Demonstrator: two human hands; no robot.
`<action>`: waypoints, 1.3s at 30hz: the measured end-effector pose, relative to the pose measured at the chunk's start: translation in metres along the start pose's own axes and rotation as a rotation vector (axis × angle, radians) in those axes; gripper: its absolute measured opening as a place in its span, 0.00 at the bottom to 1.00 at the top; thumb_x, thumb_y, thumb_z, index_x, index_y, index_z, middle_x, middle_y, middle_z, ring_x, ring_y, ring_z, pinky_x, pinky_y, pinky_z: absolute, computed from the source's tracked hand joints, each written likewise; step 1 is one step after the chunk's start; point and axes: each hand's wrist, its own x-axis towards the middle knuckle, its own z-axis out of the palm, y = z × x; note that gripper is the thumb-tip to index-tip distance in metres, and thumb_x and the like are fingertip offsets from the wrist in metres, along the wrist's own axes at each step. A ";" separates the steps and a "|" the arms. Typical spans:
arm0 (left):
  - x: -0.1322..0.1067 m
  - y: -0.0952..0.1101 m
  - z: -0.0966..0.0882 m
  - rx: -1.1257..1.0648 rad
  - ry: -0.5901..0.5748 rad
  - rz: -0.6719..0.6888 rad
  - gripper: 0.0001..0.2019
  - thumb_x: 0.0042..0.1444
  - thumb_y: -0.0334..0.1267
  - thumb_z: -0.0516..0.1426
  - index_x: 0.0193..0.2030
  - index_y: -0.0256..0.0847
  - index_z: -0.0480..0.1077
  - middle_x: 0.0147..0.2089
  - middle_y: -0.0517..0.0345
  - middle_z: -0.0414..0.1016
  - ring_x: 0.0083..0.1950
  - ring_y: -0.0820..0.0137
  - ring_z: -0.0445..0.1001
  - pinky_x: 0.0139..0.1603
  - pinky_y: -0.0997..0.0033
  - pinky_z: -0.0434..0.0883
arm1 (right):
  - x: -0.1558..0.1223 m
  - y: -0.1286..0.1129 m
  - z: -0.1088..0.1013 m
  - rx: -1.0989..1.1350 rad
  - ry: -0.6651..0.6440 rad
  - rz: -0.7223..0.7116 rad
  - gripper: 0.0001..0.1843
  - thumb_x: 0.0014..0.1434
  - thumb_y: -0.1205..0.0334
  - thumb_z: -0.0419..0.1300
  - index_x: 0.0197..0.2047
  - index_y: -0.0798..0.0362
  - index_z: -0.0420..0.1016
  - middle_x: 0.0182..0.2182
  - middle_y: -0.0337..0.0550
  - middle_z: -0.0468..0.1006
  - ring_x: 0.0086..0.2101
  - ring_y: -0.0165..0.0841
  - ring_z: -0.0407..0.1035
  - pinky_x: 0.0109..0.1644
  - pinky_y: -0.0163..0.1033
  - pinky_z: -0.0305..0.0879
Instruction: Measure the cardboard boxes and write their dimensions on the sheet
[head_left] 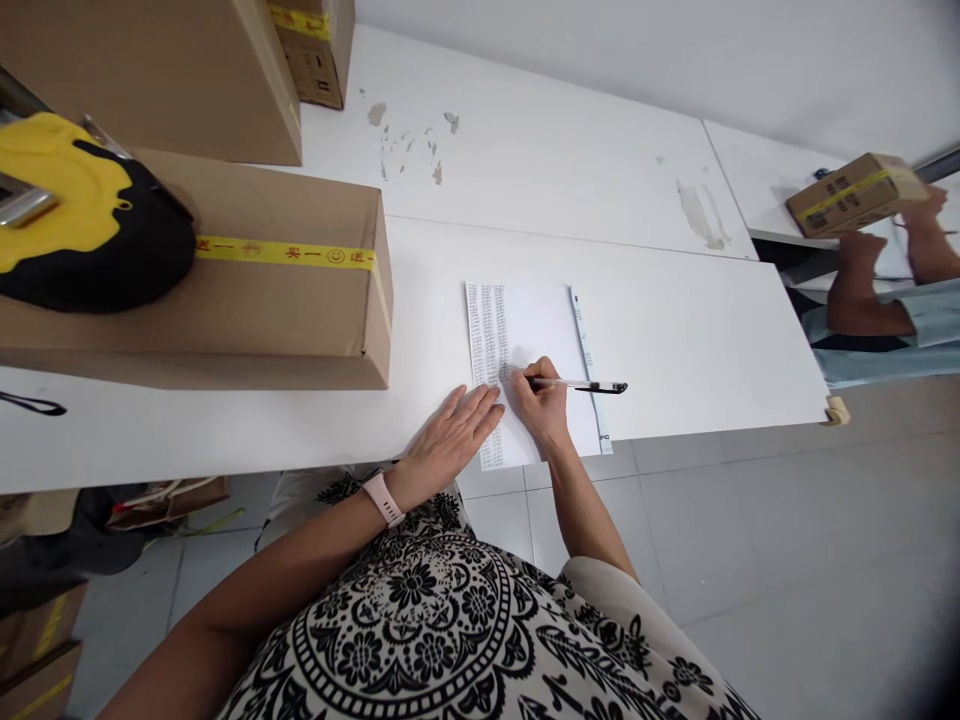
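A printed sheet of paper (529, 330) with columns of small text lies on the white table (675, 320). My left hand (454, 437) rests flat on the sheet's near left edge, fingers stretched out; a pink watch is on that wrist. My right hand (541, 400) is closed round a pen (581, 385), whose tip touches the paper near the text column. The pen's black cap end points to the right.
A long cardboard box (285, 300) with yellow tape stands left of the paper, a yellow-and-black tape dispenser (75, 210) on it. More boxes (172, 70) stand behind. At far right another person's hands hold a small box (851, 195).
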 end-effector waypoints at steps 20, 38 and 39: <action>0.001 -0.001 -0.004 -0.020 -0.003 0.003 0.29 0.68 0.23 0.47 0.75 0.28 0.57 0.79 0.39 0.55 0.79 0.53 0.55 0.79 0.48 0.55 | 0.000 -0.003 0.000 -0.003 -0.015 0.018 0.17 0.59 0.58 0.63 0.25 0.48 0.59 0.21 0.31 0.59 0.25 0.28 0.55 0.30 0.37 0.54; 0.000 -0.001 0.001 -0.047 -0.005 0.000 0.29 0.68 0.25 0.48 0.76 0.28 0.57 0.80 0.37 0.53 0.80 0.53 0.53 0.79 0.47 0.52 | 0.001 -0.005 0.000 -0.012 0.031 0.016 0.18 0.57 0.58 0.63 0.24 0.48 0.57 0.22 0.31 0.58 0.25 0.29 0.54 0.30 0.37 0.54; 0.000 -0.001 0.000 -0.050 -0.009 -0.001 0.29 0.68 0.24 0.48 0.76 0.27 0.57 0.80 0.37 0.53 0.80 0.53 0.53 0.79 0.47 0.52 | 0.001 -0.005 0.000 -0.012 0.031 0.018 0.18 0.57 0.57 0.63 0.25 0.48 0.57 0.22 0.31 0.58 0.25 0.29 0.54 0.30 0.37 0.54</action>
